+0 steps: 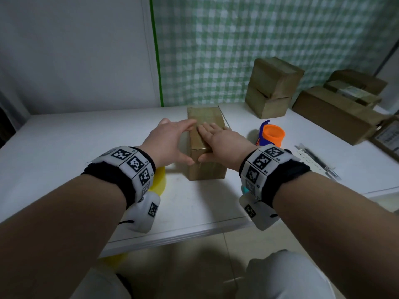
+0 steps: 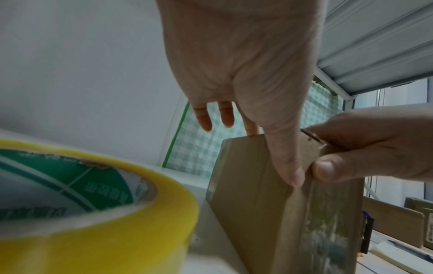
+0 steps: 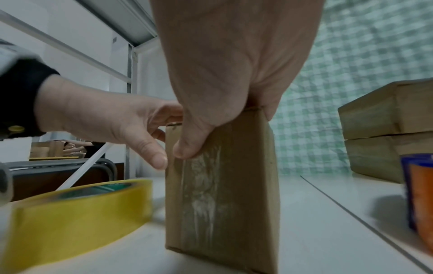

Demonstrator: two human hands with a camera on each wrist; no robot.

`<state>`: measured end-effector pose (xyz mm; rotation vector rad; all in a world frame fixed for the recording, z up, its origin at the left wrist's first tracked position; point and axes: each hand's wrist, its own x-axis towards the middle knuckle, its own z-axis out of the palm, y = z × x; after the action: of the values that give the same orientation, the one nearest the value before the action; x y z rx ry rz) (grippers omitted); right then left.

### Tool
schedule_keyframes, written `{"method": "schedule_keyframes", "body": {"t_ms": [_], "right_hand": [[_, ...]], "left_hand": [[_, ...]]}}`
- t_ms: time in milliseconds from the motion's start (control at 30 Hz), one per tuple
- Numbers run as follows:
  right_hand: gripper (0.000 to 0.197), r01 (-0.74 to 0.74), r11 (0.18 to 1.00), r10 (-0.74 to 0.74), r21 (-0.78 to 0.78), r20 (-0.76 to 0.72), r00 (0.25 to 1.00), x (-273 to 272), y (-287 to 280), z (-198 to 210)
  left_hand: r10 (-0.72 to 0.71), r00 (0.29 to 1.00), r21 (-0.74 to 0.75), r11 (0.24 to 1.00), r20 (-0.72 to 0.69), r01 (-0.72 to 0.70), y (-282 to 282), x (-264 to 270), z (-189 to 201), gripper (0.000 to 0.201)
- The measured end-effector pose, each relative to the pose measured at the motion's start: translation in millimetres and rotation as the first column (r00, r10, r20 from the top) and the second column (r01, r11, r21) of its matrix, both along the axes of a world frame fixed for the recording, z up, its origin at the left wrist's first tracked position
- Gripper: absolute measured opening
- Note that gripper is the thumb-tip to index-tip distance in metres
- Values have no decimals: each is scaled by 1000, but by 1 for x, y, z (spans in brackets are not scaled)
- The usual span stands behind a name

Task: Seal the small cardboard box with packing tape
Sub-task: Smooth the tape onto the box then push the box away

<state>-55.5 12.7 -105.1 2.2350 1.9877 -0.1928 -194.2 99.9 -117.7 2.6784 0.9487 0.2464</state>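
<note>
The small cardboard box [image 1: 207, 169] stands on the white table [image 1: 86, 147], its long side pointing away from me. A shiny strip of clear tape [image 3: 203, 185] runs down its near face. My left hand [image 1: 170, 141] lies against the box's left side with straight fingers reaching over the top, and its thumb [image 2: 290, 172] presses the near corner. My right hand [image 1: 220, 143] lies flat on the box's top, its thumb [image 3: 187, 148] pressing the tape on the near face. A yellow tape roll [image 1: 158, 182] lies flat just under my left wrist.
An orange and blue tape dispenser [image 1: 271, 134] stands right of the box. Two stacked cardboard boxes [image 1: 272, 87] and a long carton [image 1: 336, 115] fill the back right. A pen [image 1: 317, 160] lies near the right edge. A checked curtain hangs behind.
</note>
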Motion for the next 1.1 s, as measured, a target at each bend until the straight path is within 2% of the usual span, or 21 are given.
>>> {"method": "schedule_keyframes", "body": {"t_ms": [133, 233, 300, 400, 500, 633, 867, 1100], "right_hand": [[52, -79, 991, 73, 107, 58, 996, 6, -16, 2], [44, -14, 960, 31, 281, -54, 998, 7, -20, -1], [57, 74, 944, -36, 321, -124, 992, 3, -17, -1], [75, 244, 935, -208, 258, -158, 965, -4, -9, 1], [92, 380, 908, -349, 174, -184, 919, -7, 0, 3], [87, 451, 884, -405, 119, -285, 869, -4, 13, 3], [68, 571, 789, -460, 227, -397, 794, 23, 31, 6], [72, 622, 723, -470, 301, -446, 762, 72, 73, 6]], "left_hand": [[3, 1000, -33, 999, -2, -3, -4, -2, 5, 103], [-15, 1000, -146, 989, -10, 14, -5, -5, 13, 102], [-13, 1000, -221, 975, -12, 10, -3, -7, 19, 103], [31, 1000, -297, 955, -1, -30, 1, -6, 27, 101], [37, 999, -429, 903, 7, -31, 5, -6, 32, 96], [60, 997, -572, 820, 44, -25, 12, -6, 29, 87], [166, 981, -554, 828, 105, -81, 32, 8, 34, 68], [219, 965, -488, 864, 144, -123, 69, 37, 30, 56]]}}
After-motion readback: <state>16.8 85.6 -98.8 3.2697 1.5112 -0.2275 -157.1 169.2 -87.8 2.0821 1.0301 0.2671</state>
